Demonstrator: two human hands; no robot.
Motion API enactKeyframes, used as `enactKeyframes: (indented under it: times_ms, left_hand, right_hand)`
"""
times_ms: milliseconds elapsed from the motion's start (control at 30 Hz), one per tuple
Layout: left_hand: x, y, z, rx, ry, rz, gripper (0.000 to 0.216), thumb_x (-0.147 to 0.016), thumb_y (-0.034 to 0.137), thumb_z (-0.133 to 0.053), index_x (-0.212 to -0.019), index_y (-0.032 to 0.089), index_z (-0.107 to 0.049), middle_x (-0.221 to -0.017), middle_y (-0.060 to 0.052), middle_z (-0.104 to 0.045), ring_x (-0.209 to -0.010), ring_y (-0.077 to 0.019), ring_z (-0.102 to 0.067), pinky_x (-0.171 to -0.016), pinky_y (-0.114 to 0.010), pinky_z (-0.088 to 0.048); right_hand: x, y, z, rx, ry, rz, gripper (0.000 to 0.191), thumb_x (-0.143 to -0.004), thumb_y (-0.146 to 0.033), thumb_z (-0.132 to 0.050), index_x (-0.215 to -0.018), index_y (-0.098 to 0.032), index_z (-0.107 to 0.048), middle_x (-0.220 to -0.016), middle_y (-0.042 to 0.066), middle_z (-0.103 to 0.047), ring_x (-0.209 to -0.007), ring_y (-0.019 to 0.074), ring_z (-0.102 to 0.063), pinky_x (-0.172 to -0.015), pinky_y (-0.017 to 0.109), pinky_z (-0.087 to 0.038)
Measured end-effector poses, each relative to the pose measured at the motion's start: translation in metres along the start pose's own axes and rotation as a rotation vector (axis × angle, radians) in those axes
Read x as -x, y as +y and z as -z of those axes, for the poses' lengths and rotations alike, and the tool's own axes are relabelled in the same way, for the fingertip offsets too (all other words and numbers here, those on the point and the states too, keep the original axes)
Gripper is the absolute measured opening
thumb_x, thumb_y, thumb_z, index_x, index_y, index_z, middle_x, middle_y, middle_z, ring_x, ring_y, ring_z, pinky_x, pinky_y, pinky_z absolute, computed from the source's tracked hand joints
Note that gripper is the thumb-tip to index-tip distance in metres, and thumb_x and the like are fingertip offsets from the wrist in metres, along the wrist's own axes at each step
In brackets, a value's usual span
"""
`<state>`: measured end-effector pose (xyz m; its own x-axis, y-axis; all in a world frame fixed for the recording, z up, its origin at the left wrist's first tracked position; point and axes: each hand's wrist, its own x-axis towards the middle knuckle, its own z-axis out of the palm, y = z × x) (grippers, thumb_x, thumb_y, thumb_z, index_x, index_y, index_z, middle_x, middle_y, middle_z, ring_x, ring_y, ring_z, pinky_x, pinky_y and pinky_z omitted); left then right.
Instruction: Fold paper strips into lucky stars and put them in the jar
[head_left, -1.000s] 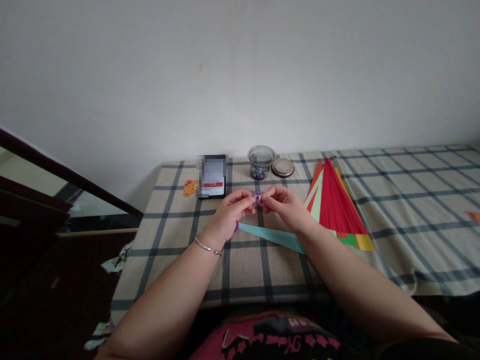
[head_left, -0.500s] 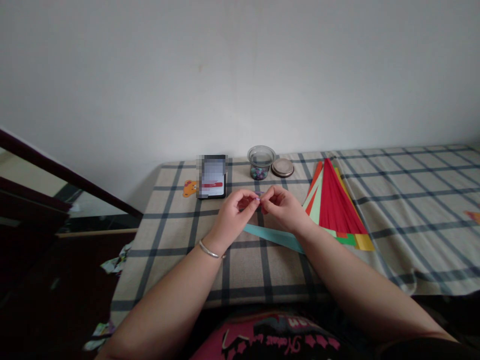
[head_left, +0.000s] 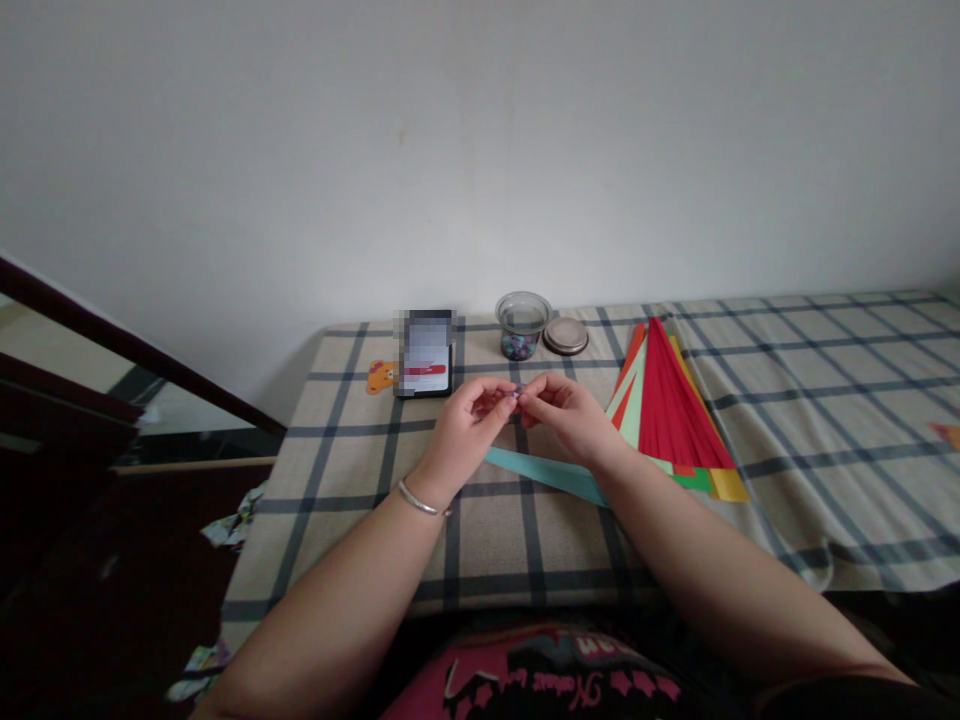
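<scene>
My left hand (head_left: 469, 425) and my right hand (head_left: 566, 415) meet above the checked cloth, fingertips pinched together on a tiny purple folded paper piece (head_left: 515, 396). Most of that piece is hidden by the fingers. A light blue paper strip (head_left: 544, 472) lies flat under my right wrist. A silver bangle (head_left: 420, 497) sits on my left wrist.
A fan of red, green, yellow and orange paper strips (head_left: 667, 410) lies to the right. At the back stand a phone (head_left: 425, 353), a small clear jar (head_left: 522, 325) with coloured bits and its lid (head_left: 565, 335). The checked cloth (head_left: 825, 400) ends at the left edge.
The purple piece has become more covered as my fingertips closed tighter over it. Both hands shifted only slightly.
</scene>
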<state>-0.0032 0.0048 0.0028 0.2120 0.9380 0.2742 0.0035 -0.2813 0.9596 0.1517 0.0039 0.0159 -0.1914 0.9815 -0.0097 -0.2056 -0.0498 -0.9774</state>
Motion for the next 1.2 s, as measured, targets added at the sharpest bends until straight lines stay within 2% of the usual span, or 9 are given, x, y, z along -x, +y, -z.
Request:
enactKeyframes:
  times_ms: [167,400,633,800,1000,1200]
  left_hand:
    - [-0.0024,0.0037,-0.002,0.122,0.029,0.081,0.02,-0.078,0.03,-0.068,-0.091,0.016,-0.063,-0.084,-0.003,-0.066,-0.068,-0.0103,-0.06,-0.064,-0.023,-0.051]
    - [-0.0028,0.005,-0.0019,0.222,0.024,0.132,0.019,-0.078,0.028,-0.068,-0.092,0.016,-0.067,-0.081,-0.002,-0.067,-0.063,-0.0083,-0.056,-0.063,-0.023,-0.049]
    - [-0.0003,0.0039,0.0003,0.06,-0.008,0.029,0.021,-0.082,0.034,-0.064,-0.094,0.017,-0.065,-0.093,-0.005,-0.068,-0.08,-0.0139,-0.064,-0.075,-0.027,-0.053]
    - [0.0,0.003,0.0007,-0.073,0.042,-0.032,0.016,-0.084,0.032,-0.062,-0.089,0.017,-0.065,-0.09,-0.005,-0.068,-0.083,-0.0154,-0.065,-0.076,-0.028,-0.052]
    - [-0.0004,0.0011,0.0007,-0.009,0.065,0.003,0.017,-0.082,0.032,-0.063,-0.088,0.016,-0.066,-0.09,-0.005,-0.07,-0.081,-0.0158,-0.066,-0.075,-0.03,-0.054]
    - [-0.0003,0.0038,-0.0014,0.155,0.054,0.078,0.019,-0.08,0.032,-0.067,-0.089,0.016,-0.066,-0.089,-0.005,-0.07,-0.079,-0.0149,-0.068,-0.078,-0.03,-0.056]
  right_hand:
    - [0.0001,0.0,0.0019,0.013,0.04,0.012,0.04,-0.058,-0.049,-0.08,-0.064,-0.017,-0.057,-0.058,-0.003,-0.061,-0.053,0.0079,-0.054,-0.054,0.023,-0.043]
    - [0.0024,-0.0021,0.001,0.001,0.023,0.01,0.039,-0.06,-0.049,-0.079,-0.065,-0.017,-0.057,-0.058,-0.004,-0.06,-0.054,0.0082,-0.055,-0.055,0.023,-0.045]
    - [0.0004,0.001,-0.0004,0.048,0.01,0.036,0.039,-0.061,-0.049,-0.078,-0.065,-0.018,-0.056,-0.057,-0.004,-0.059,-0.053,0.0079,-0.054,-0.054,0.023,-0.043]
    - [0.0006,-0.0002,-0.001,0.062,0.016,0.031,0.039,-0.06,-0.051,-0.078,-0.066,-0.018,-0.057,-0.059,-0.004,-0.059,-0.054,0.0081,-0.054,-0.055,0.024,-0.044]
    - [0.0015,-0.0009,0.0004,-0.031,-0.02,-0.028,0.039,-0.06,-0.05,-0.079,-0.068,-0.018,-0.059,-0.061,-0.004,-0.06,-0.054,0.008,-0.054,-0.056,0.024,-0.045]
    - [0.0024,0.0007,0.0016,-0.192,-0.045,-0.119,0.038,-0.059,-0.047,-0.081,-0.07,-0.017,-0.061,-0.067,-0.002,-0.065,-0.054,0.0082,-0.057,-0.057,0.023,-0.046]
